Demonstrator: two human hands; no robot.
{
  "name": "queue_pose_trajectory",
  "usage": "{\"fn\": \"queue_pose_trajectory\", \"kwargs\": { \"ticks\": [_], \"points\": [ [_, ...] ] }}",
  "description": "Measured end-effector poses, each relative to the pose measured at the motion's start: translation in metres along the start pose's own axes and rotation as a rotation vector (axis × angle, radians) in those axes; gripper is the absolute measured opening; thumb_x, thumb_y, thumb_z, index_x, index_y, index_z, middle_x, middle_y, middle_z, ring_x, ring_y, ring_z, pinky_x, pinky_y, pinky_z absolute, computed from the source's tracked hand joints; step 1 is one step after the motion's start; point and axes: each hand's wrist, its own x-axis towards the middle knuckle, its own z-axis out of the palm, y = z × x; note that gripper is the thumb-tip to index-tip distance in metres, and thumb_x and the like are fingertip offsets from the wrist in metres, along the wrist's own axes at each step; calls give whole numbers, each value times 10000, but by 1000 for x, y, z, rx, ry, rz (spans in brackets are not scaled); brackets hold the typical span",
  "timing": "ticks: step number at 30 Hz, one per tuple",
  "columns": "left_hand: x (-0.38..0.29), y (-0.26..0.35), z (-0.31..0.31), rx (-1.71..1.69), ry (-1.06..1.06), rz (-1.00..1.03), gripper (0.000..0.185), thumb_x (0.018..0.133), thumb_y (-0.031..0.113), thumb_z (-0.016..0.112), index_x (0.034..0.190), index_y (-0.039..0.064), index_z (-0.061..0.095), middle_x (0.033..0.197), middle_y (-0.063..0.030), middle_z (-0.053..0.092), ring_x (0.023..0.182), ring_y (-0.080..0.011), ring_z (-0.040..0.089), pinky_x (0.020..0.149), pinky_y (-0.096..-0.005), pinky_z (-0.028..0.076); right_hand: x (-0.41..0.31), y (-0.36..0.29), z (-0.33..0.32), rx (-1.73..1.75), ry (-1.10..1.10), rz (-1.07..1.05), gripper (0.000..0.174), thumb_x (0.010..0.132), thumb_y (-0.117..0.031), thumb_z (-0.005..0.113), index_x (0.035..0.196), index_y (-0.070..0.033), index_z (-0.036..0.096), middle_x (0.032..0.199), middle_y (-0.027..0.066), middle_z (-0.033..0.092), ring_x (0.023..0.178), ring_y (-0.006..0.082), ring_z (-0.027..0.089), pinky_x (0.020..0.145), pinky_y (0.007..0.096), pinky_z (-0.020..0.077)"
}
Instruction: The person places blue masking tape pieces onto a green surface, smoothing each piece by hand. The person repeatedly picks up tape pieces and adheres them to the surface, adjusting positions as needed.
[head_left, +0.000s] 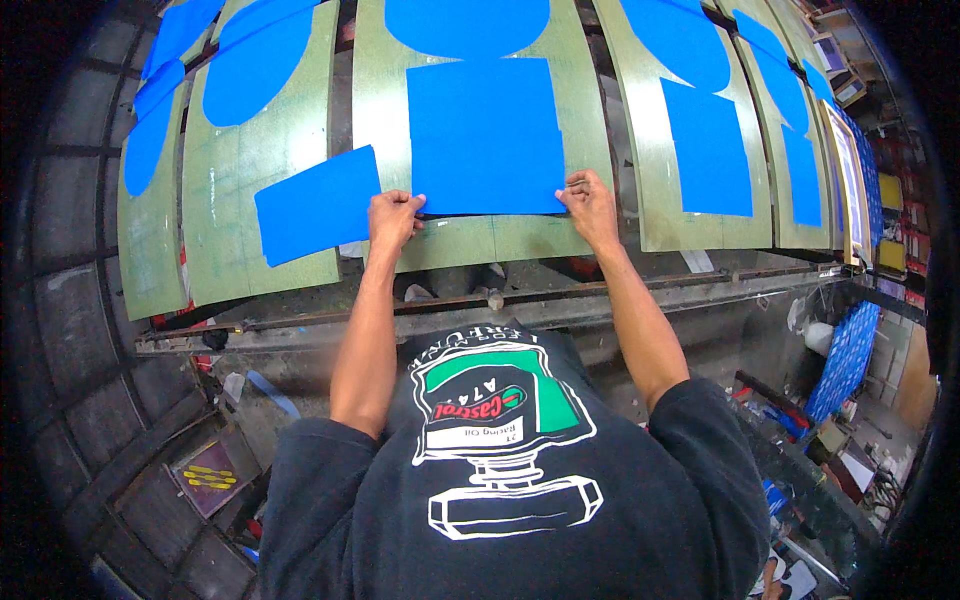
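A blue fabric panel (484, 139) lies on the middle greenish board (517, 238), almost squared up with it. My left hand (396, 216) pinches its lower left corner between thumb and fingers. At the lower right corner, my right hand (591, 204) grips the edge the same way. The panel's lower edge runs straight between both hands, with a dark shadow line under it. A second blue fabric piece (319, 206) lies askew on the board to the left, its right end beside my left hand. Above the held panel sits a blue piece with a rounded lower end (466, 26).
More boards (259, 150) stand in a row, with narrow gaps between them. On the right board are a blue rectangle (709, 150) and a rounded blue piece (686, 45). A framed screen (846, 180) leans at the right end. A metal rail (712, 292) runs along the front.
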Motion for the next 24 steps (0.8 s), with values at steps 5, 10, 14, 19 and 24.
{"fn": "queue_pose_trajectory", "kwargs": {
  "ticks": [5, 10, 14, 19, 24],
  "points": [
    [0, -3, -1, 117, 60, 89, 235, 808, 212, 738, 765, -11, 673, 651, -64, 639, 496, -109, 565, 448, -268, 416, -2, -7, 1, -58, 39, -93, 167, 791, -83, 708, 934, -7, 670, 859, 111, 696, 757, 208, 672, 703, 326, 517],
    [1, -8, -1, 121, 60, 112, 216, 798, 201, 738, 760, -4, 682, 644, -58, 643, 493, -109, 563, 456, -266, 421, -1, -3, -4, -142, -14, -203, 175, 777, -53, 709, 945, -12, 679, 843, 92, 693, 714, 185, 649, 692, 319, 513],
    [3, -12, -1, 162, 56, 144, 207, 795, 196, 734, 760, -2, 685, 642, -56, 648, 493, -106, 566, 459, -267, 427, -4, -4, -5, -61, -50, -100, 227, 774, -20, 703, 989, -7, 631, 785, 87, 668, 672, 160, 624, 656, 303, 507],
    [2, -13, -3, 182, 66, 127, 200, 772, 191, 739, 775, -8, 712, 657, -87, 679, 536, -144, 621, 532, -306, 487, -2, -9, -9, -59, -89, -51, 315, 773, -32, 724, 1040, 4, 559, 763, 72, 653, 692, 124, 608, 645, 279, 495],
    [7, -16, -6, 219, 74, 145, 212, 775, 207, 749, 798, -1, 716, 675, -84, 681, 530, -119, 609, 508, -275, 487, -1, -3, -8, -79, -39, -47, 331, 749, -43, 742, 1042, -11, 592, 823, 90, 668, 689, 158, 625, 668, 308, 513]
  ]
}}
